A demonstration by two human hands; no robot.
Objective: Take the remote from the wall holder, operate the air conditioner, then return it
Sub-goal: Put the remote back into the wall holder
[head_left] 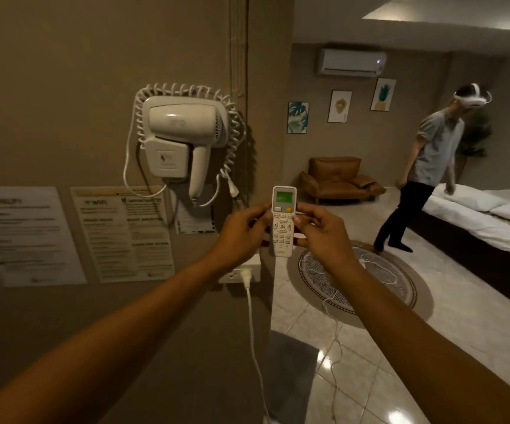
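A white remote [283, 220] with a lit green screen and an orange button stands upright in front of me, held between both hands. My left hand [241, 232] grips its left edge. My right hand [324, 232] grips its right edge, thumb resting near the buttons. The white air conditioner [351, 62] hangs high on the far wall, a small light glowing on its right side. No wall holder for the remote can be made out.
A wall-mounted hair dryer [183, 130] with a coiled cord and paper notices [122, 234] sit on the near wall. A socket with a white cable [255, 332] is below my hands. A person [425, 166] stands by the bed [486, 228]; a round rug [357, 280] and a brown armchair [336, 179] lie beyond.
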